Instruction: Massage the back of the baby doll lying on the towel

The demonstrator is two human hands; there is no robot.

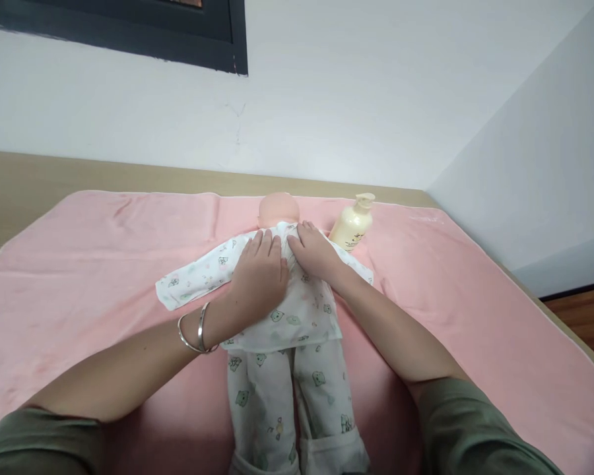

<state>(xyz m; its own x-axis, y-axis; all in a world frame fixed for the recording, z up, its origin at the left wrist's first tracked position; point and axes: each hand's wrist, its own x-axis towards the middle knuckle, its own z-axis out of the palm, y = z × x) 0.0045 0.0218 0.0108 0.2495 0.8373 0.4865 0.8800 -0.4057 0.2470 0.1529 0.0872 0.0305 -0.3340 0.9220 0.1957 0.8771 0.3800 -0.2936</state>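
A baby doll lies on the pink sheet, its bare head [278, 210] at the far end. It wears a white long-sleeved top [297, 323] with small green animal prints and matching trousers [264, 402]. My left hand [261, 274] rests flat on the upper left of the top, fingers stretched out toward the head. On the upper right of the top lies my right hand [317, 251], fingers extended and touching the cloth near the collar. The doll's left-side sleeve [193, 280] spreads outward; the other sleeve is partly hidden behind my right wrist.
A pale yellow pump bottle [352, 224] stands beyond my right hand, near the doll's head. The pink sheet [475, 316] covers a wooden surface [24, 178] that meets a white wall [336, 99]. A dark frame [178, 39] is set in the wall, upper left.
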